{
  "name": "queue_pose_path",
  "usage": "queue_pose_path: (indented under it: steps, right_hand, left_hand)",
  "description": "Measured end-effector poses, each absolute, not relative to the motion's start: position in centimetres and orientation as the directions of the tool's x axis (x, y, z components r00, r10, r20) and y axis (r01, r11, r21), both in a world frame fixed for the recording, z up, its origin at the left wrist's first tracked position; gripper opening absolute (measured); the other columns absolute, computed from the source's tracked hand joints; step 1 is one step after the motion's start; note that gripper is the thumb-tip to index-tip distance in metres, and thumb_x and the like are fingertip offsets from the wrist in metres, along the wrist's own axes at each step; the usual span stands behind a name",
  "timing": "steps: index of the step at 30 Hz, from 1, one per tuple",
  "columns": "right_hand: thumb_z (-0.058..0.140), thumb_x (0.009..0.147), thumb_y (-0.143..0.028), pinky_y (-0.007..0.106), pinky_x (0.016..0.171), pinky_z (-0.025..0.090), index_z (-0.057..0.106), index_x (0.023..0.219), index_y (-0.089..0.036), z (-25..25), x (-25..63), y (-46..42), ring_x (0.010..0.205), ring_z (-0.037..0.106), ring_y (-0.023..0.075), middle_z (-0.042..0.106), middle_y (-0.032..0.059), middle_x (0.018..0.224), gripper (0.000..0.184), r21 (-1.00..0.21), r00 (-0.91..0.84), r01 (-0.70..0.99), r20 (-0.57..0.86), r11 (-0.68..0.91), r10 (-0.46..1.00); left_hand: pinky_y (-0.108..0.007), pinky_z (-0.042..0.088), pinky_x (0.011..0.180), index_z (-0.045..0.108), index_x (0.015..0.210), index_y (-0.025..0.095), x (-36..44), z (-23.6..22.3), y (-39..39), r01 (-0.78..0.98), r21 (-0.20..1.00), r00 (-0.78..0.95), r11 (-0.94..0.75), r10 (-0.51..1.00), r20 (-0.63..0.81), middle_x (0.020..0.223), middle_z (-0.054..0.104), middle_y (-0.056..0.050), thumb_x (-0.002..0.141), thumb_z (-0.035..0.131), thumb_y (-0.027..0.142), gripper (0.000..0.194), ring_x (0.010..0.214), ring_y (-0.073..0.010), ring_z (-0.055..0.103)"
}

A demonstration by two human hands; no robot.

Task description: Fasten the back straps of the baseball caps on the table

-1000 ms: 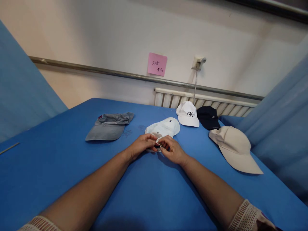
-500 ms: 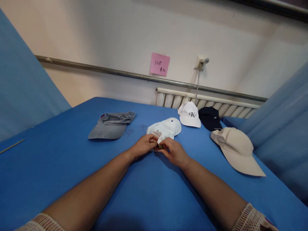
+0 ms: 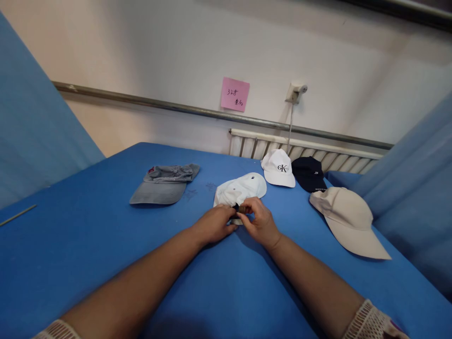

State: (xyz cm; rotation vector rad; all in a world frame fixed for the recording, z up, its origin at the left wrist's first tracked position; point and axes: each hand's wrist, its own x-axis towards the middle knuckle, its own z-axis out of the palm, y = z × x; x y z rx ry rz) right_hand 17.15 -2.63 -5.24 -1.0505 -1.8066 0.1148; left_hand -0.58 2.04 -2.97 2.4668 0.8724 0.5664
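Note:
A pale, nearly white cap (image 3: 243, 186) lies on the blue surface in front of me, its brim facing away. My left hand (image 3: 216, 223) is closed on the cap's near back edge, its fingertips partly hidden. My right hand (image 3: 261, 223) pinches a small dark, brownish strap (image 3: 242, 209) at the back opening of this cap. The strap's far end runs to the fingers of my left hand, and whether it passes through a buckle I cannot tell.
A grey cap (image 3: 160, 188) lies to the left. On the right are a white cap (image 3: 278, 170), a black cap (image 3: 308, 175) and a beige cap (image 3: 349, 219). A thin stick (image 3: 17, 214) rests at far left. Behind stand a radiator (image 3: 247, 143) and wall rail (image 3: 169, 106).
My left hand has turned flatter and shifted slightly right and down over the cap's edge. The fingers of my right hand have moved a little right, and more of the dark strap shows.

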Motion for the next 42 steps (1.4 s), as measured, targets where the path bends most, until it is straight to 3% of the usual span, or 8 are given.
queue_pose_path:
  steps: [5, 10, 16, 20, 42]
  right_hand:
    - [0.059, 0.084, -0.02, 0.032, 0.072, 0.051, 0.056, 0.097, -0.021, -5.5, 17.6, -2.2, 0.078, 0.058, 0.0176, 0.059, 0.0047, 0.088, 0.013, -0.548, -0.058, 0.603, 0.695, 0.58, 0.717]
    - [0.066, 0.081, -0.027, 0.031, 0.072, 0.052, 0.059, 0.097, -0.021, -6.4, 18.1, -1.4, 0.073, 0.06, 0.0159, 0.063, 0.0023, 0.084, 0.018, -0.668, 0.084, 0.524, 0.657, 0.528, 0.749]
    - [0.069, 0.08, -0.03, 0.03, 0.069, 0.052, 0.061, 0.097, -0.02, -7.0, 18.3, -0.9, 0.071, 0.061, 0.0152, 0.065, 0.0022, 0.084, 0.022, -0.719, 0.141, 0.487, 0.625, 0.496, 0.768]
    - [0.07, 0.079, -0.029, 0.03, 0.069, 0.053, 0.061, 0.097, -0.021, -6.9, 18.1, -1.1, 0.072, 0.062, 0.0156, 0.066, 0.0024, 0.085, 0.022, -0.731, 0.119, 0.456, 0.616, 0.508, 0.779]
    - [0.069, 0.08, -0.026, 0.031, 0.069, 0.054, 0.06, 0.095, -0.022, -6.2, 17.6, -1.7, 0.071, 0.063, 0.0162, 0.066, 0.0023, 0.083, 0.017, -0.709, 0.016, 0.457, 0.61, 0.537, 0.792]
  left_hand:
    - [-0.027, 0.037, 0.065, 0.071, 0.077, 0.022, -0.9, -2.4, 2.2, 0.478, 0.545, 0.774, -0.688, 0.624, 0.109, 0.078, 0.069, -0.004, 0.075, 0.068, 0.026, 0.006, 0.071, -0.02, 0.06]
    - [-0.024, 0.035, 0.059, 0.068, 0.076, 0.018, -1.4, -1.7, 2.9, 0.383, 0.769, 0.705, -0.512, 0.7, 0.115, 0.066, 0.06, 0.0, 0.085, 0.056, 0.038, 0.025, 0.062, -0.0145, 0.051]
    - [-0.024, 0.039, 0.062, 0.064, 0.085, 0.015, -0.7, -2.6, 3.5, 0.18, 0.94, 0.537, -0.29, 0.83, 0.153, 0.072, 0.059, 0.001, 0.076, 0.066, 0.039, 0.025, 0.065, -0.0126, 0.051]
    - [-0.025, 0.04, 0.064, 0.064, 0.081, 0.014, -0.4, -2.7, 3.4, 0.117, 0.953, 0.52, -0.28, 0.834, 0.181, 0.073, 0.059, 0.0, 0.076, 0.065, 0.037, 0.023, 0.067, -0.0122, 0.051]
    - [-0.023, 0.037, 0.059, 0.066, 0.076, 0.013, -0.4, -2.8, 3.3, 0.144, 0.962, 0.555, -0.23, 0.824, 0.114, 0.065, 0.057, 0.001, 0.074, 0.065, 0.033, 0.021, 0.062, -0.0108, 0.048]
